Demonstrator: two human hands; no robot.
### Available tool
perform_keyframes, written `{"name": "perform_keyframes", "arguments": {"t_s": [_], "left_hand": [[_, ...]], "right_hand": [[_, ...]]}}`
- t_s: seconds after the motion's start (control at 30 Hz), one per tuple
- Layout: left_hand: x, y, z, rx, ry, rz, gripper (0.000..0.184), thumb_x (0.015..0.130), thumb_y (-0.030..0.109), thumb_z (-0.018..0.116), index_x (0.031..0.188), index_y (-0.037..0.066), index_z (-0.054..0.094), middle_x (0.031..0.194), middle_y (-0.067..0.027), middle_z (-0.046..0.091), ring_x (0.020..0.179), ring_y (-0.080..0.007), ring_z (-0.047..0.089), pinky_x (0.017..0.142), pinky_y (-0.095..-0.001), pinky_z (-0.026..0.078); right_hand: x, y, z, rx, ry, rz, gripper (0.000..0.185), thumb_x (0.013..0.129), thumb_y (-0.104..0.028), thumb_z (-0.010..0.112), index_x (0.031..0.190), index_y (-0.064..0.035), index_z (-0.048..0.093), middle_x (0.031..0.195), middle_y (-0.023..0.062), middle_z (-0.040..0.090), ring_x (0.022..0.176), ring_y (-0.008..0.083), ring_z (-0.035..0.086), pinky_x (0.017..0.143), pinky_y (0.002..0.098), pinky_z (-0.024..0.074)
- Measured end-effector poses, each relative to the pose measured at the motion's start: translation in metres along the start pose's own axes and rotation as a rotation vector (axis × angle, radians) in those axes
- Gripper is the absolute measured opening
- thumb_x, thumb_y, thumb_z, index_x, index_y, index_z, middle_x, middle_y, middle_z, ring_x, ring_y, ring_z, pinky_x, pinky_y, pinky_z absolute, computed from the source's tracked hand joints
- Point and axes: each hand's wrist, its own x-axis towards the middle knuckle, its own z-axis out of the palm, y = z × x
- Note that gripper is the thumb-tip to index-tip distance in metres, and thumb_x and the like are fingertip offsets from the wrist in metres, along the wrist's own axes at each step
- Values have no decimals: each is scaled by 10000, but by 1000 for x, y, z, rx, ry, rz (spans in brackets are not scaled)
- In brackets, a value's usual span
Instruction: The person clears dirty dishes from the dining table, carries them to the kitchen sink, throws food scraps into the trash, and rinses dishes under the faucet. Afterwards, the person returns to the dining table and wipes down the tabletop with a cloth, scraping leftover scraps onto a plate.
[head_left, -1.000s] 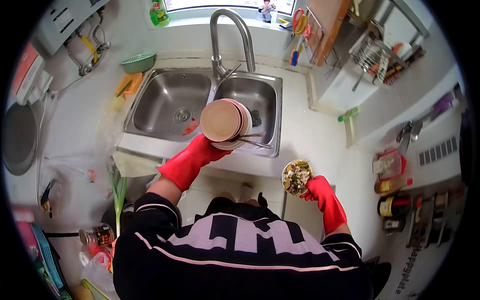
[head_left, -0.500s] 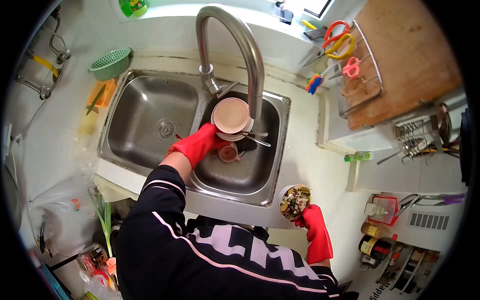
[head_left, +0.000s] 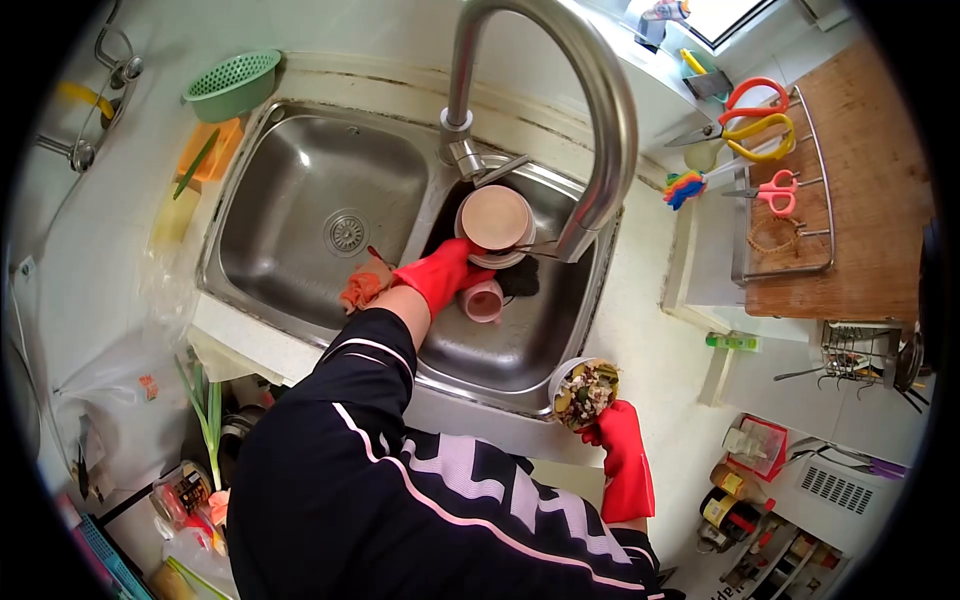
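My left hand, in a red rubber glove, has its fingers closed on the edge of a stack of bowls inside the right basin. Utensil handles stick out from the stack toward the right. Just below lies a pink cup, beside a dark scrubber. My right hand, also gloved in red, grips a bowl of food scraps at the basin's lower right corner. An orange-red cloth lies at the lower edge of the left basin.
A tall faucet arches over the right basin. Left of the sink stand a green strainer and an orange tray. Scissors hang by a wooden board at the right. Bottles stand at the lower right.
The bowl stack has gone down into the right basin with my left hand. My right hand has brought the scrap bowl up to the sink's corner. The view has shifted closer to the sink.
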Motion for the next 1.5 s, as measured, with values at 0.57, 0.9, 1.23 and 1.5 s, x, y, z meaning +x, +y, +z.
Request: {"name": "perform_keyframes", "arguments": {"t_s": [0.57,0.9,1.23,1.5], "left_hand": [[-27,-22,-24,-34,231,-1,323,942,195,644,1234,59,608,1176,-136,663,1075,-303,640,921,-487,528],[-173,-47,-10,-106,8,250,622,886,312,757,1423,155,485,1469,-123,483,1285,-352,509,999,-494,486],[-356,-138,-41,-4,-226,398,581,1027,377,584,1542,192,388,1375,-70,576,1190,-255,628,983,-451,555],[-421,-183,-96,-211,-303,796,751,949,379,687,1556,73,367,1462,-103,526,1335,-258,537,1111,-456,455]], "right_hand": [[-7,-27,47,-141,-73,-138,226,918,-148,505,935,13,663,760,151,732,525,160,593,521,285,440],[12,-54,61,-432,-278,-332,250,873,-147,508,944,21,680,718,160,729,518,178,623,504,300,465],[-28,-87,137,-874,-575,-431,225,898,-210,604,879,-9,702,707,136,726,514,176,628,477,282,452],[-87,-78,248,-1312,-660,-515,268,904,-195,553,916,25,707,767,122,733,602,172,641,552,308,476]]}}
